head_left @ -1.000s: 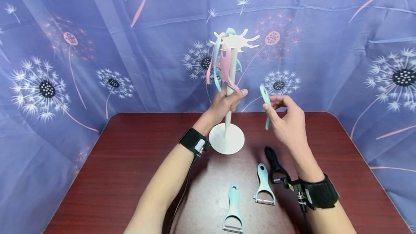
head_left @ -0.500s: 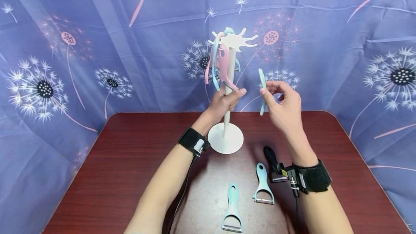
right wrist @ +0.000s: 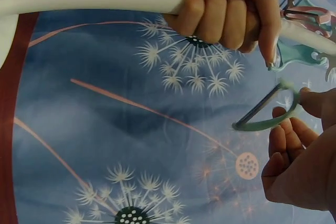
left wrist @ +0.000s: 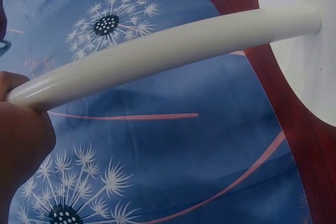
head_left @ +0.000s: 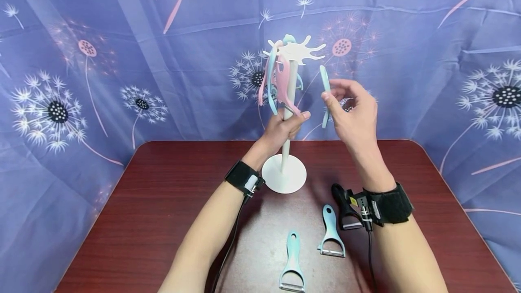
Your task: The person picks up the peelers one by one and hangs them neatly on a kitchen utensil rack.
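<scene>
My left hand [head_left: 282, 129] grips the pole of a white stand [head_left: 292, 87] just below its branching hooks; in the right wrist view the fingers of that hand [right wrist: 220, 14] wrap right round the pole. From the hooks hang several peelers, among them a pink peeler [head_left: 281, 80] and a blue peeler [head_left: 271, 78]. To the right of the stand, my right hand [head_left: 354, 110] pinches a light-blue peeler [head_left: 324, 80] between thumb and fingers, handle end up. Its blade end [right wrist: 262, 108] shows in the right wrist view, apart from the stand.
On the dark red table [head_left: 183, 180] lie two blue peelers, a nearer peeler [head_left: 292, 261] and a farther peeler [head_left: 329, 229], and a black peeler [head_left: 346, 207] partly behind the right wrist camera. The stand's round base [head_left: 284, 175] rests near the back edge, before a patterned curtain [head_left: 195, 80].
My right hand has risen with the light-blue peeler and come slightly left, nearer the height of the hooks. The left hand keeps its grip on the pole.
</scene>
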`<state>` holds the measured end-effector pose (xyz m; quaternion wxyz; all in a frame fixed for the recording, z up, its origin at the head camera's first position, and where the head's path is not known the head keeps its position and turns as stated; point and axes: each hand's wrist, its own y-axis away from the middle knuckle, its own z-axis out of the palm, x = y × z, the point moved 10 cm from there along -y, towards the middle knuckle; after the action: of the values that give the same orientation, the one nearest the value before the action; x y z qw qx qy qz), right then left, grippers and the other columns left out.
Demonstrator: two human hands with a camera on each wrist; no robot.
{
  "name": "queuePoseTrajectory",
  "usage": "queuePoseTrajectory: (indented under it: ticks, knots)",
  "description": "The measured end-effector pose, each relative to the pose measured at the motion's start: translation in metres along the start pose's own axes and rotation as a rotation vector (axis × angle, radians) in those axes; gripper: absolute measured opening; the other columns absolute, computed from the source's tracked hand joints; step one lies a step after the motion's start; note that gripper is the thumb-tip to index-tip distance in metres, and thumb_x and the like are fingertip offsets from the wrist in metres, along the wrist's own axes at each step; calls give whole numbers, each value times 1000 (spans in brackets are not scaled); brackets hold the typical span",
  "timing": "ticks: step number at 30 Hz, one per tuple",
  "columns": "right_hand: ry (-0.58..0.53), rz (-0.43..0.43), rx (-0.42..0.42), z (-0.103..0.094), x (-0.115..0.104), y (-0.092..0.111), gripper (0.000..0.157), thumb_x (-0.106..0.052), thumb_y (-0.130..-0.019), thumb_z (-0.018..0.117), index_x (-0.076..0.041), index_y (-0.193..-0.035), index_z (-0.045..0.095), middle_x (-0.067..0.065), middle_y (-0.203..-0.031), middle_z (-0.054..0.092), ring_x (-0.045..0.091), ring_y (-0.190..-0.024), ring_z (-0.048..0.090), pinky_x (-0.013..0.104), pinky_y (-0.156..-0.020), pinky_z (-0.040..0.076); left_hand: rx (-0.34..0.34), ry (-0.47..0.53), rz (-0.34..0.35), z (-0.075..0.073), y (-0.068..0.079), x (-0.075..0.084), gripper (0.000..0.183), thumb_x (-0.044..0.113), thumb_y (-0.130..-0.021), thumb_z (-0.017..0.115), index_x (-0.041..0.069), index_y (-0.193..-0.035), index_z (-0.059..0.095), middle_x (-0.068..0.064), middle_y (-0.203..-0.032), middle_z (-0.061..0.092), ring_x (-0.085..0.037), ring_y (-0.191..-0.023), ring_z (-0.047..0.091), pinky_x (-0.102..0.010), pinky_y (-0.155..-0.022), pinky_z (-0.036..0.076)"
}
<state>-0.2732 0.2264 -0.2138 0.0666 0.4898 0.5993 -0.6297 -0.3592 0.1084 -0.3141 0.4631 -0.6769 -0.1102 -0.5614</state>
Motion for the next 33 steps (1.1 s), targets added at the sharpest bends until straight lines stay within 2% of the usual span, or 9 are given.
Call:
queuePoseTrajectory:
  ticks: [9, 15, 18, 22, 25, 28, 33]
  knots:
    - [-114, 6, -2, 6, -9, -19, 27, -2, -87, 69, 4, -113, 67, 19, -86, 65, 19, -78, 56, 25, -63, 35, -8, 9, 8, 1, 0, 1, 48, 13, -97, 55, 5, -55, 33, 0, -45, 24, -16, -40, 22, -28, -40, 17]
    - [-199, 20, -22, 10, -11, -28, 27, -2, -87, 69, 2, -114, 67, 16, -88, 67, 20, -77, 60, 23, -64, 44, -15, 17, 8, 2, -1, 1, 48, 13, -98, 54, 6, -55, 32, 0, -46, 23, -15, -40, 21, -28, -40, 16]
    - [-247, 24, -36, 15, -3, -34, 27, -3, -88, 69, -4, -114, 69, 15, -88, 68, 20, -77, 59, 24, -67, 46, -16, 20, 16, 2, -1, 1, 49, 12, -98, 54, 7, -55, 32, 0, -46, 23, -16, -40, 21, -28, -40, 16]
    - [-364, 37, -64, 20, -1, -39, 26, 0, -88, 68, -4, -114, 69, 15, -86, 68, 22, -77, 59, 26, -68, 44, -11, 22, 25, 2, 0, 2, 48, 12, -98, 53, 5, -55, 32, 0, -46, 23, -16, -40, 21, -28, -40, 17]
    - [-475, 68, -95, 23, 2, -41, 26, 1, -88, 69, -3, -114, 68, 13, -85, 69, 26, -82, 60, 27, -71, 42, -15, 25, 29, 3, 1, 1, 48, 13, -98, 54, 5, -56, 32, -1, -46, 23, -16, -40, 22, -28, -40, 18]
    - [-545, 105, -126, 29, 14, -45, 28, -2, -88, 69, -4, -115, 68, 12, -87, 70, 29, -90, 61, 29, -78, 42, -26, 36, 34, 3, 0, 1, 48, 12, -98, 54, 7, -56, 33, -2, -46, 23, -16, -40, 22, -28, -40, 18]
    - [-620, 148, -168, 39, 18, -49, 28, -3, -89, 68, -6, -116, 67, 12, -89, 70, 27, -95, 59, 31, -78, 40, -27, 39, 33, 2, 0, 2, 48, 13, -98, 54, 8, -55, 33, -2, -46, 22, -16, -40, 22, -28, -40, 18]
